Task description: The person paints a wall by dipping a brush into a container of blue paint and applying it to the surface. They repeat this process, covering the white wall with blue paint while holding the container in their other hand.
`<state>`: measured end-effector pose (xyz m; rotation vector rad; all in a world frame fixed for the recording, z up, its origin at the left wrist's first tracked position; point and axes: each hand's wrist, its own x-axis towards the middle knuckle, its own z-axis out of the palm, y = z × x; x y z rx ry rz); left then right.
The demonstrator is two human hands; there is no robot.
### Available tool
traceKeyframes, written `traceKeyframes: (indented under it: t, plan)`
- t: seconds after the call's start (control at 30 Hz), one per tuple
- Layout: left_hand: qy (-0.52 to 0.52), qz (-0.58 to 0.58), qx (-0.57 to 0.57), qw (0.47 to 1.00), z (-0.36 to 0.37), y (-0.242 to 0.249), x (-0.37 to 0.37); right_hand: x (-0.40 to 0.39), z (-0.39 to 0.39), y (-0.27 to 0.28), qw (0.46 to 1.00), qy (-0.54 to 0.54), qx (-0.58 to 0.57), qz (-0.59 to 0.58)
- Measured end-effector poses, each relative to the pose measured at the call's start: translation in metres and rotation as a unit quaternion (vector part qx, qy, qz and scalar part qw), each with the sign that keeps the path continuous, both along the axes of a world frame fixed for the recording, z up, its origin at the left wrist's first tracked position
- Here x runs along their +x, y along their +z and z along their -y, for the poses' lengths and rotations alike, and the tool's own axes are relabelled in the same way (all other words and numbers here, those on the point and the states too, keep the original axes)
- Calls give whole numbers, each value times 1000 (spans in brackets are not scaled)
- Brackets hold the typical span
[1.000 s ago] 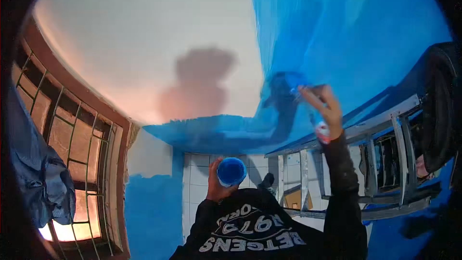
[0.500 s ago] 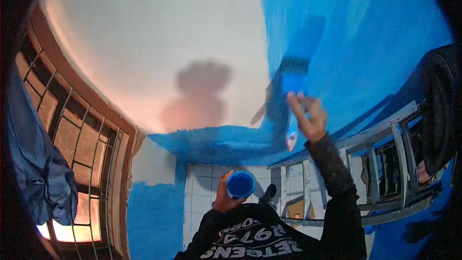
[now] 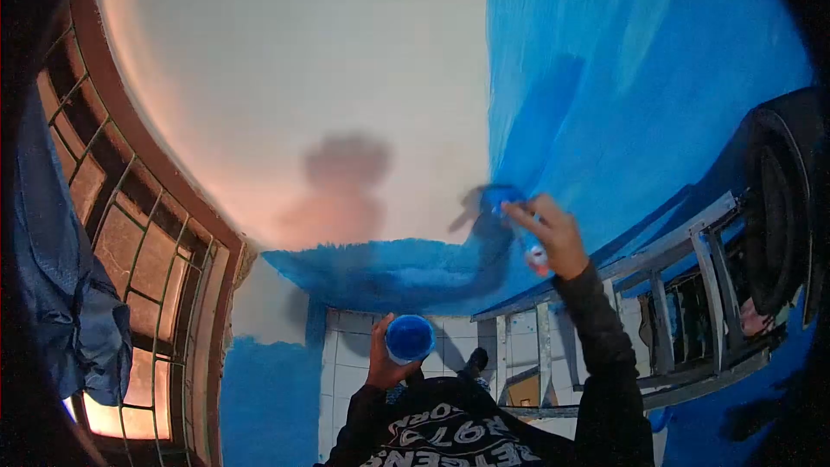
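The right hand grips a paintbrush at the blue-painted wall, its red-and-white handle mark unreadable. The left hand clasps a cup of blue paint. White shirt lettering partly reads "ORN".

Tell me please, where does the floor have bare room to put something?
Bare floor tiles show between the blue wall strip at left and the left hand with its paint cup. Crowded at right: the ladder, with a brown panel and dark items showing through it.
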<state>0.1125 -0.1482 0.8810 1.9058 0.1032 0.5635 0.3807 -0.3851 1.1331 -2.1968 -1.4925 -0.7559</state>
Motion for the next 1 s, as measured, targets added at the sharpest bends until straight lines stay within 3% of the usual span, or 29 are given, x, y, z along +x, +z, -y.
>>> traceKeyframes:
  t: [0.13, 0.27, 0.37, 0.43, 0.53, 0.63, 0.77, 0.9, 1.0]
  plan:
    - [-1, 9, 93, 996, -2, 2, -1, -8, -17, 98, 980, 12, 157, 124]
    - [-4, 10, 77, 997, 7, 11, -5, -10, -36, 143, 930, 12, 275, 245]
    - [-11, 18, 73, 997, 8, 3, -9, -3, -36, 120, 955, -8, 212, 207]
    - [-5, 14, 18, 1000, 11, 2, -10, 8, -36, 79, 955, -9, 153, 254]
    - [-9, 13, 81, 997, 5, 3, -11, 1, -36, 9, 976, -10, 110, 190]
    - [-18, 15, 17, 1000, 3, -11, -15, -12, -34, -49, 988, -5, 83, 132]
    - [-9, -19, 34, 999, 0, 10, -15, -35, -27, -94, 1000, -14, 6, 25]
    - [-1, -10, 42, 999, -4, 7, -13, -38, -22, -78, 998, -27, -26, -52]
    - [2, -25, 45, 999, -1, 7, -14, -18, -20, -32, 996, -15, -64, -65]
